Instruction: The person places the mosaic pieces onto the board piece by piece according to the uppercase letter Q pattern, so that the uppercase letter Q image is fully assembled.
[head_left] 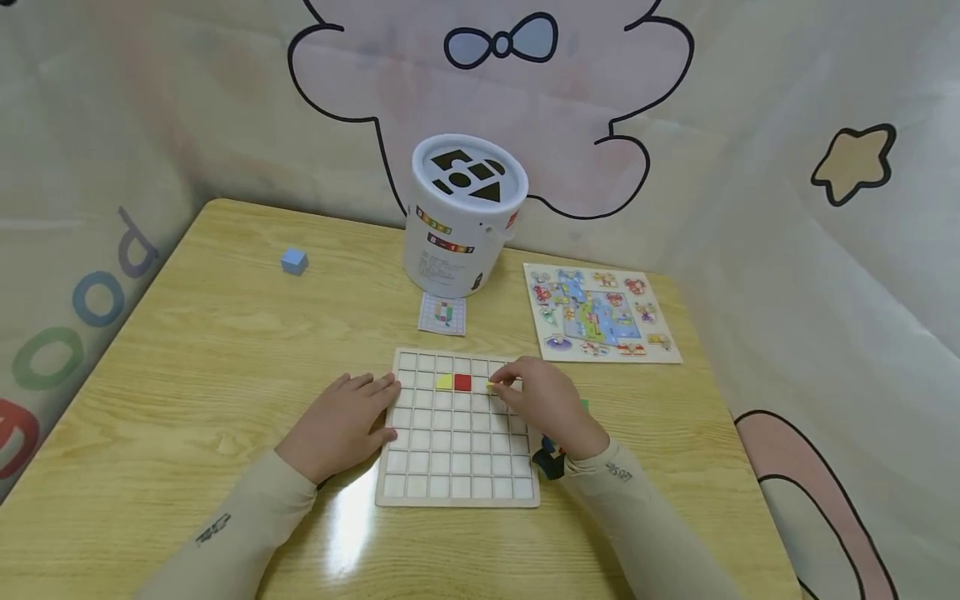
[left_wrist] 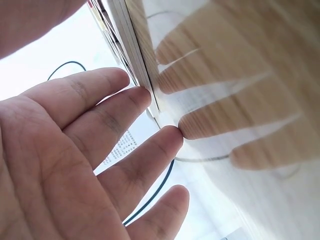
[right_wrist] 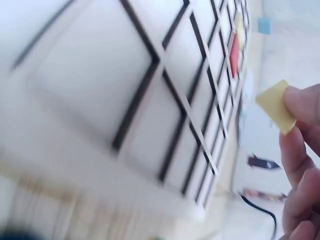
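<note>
A white grid board point(head_left: 459, 498) with a wooden frame lies on the table. One yellow tile point(head_left: 444, 382) and one red tile point(head_left: 462, 382) sit side by side in its second row. My right hand point(head_left: 551, 404) is over the board's upper right part, pinching another yellow tile point(right_wrist: 276, 106) between thumb and fingertip. My left hand point(head_left: 341, 429) rests at the board's left edge with its fingers extended; in the left wrist view, fingertips point(left_wrist: 142, 97) touch the board's side.
A white bucket point(head_left: 457, 242) with shaped holes in its lid stands at the back, a small pattern card point(head_left: 442, 314) before it. A picture puzzle point(head_left: 660, 354) lies back right, a blue cube point(head_left: 295, 261) back left. Dark and blue pieces point(head_left: 550, 458) lie beside the board under the right wrist.
</note>
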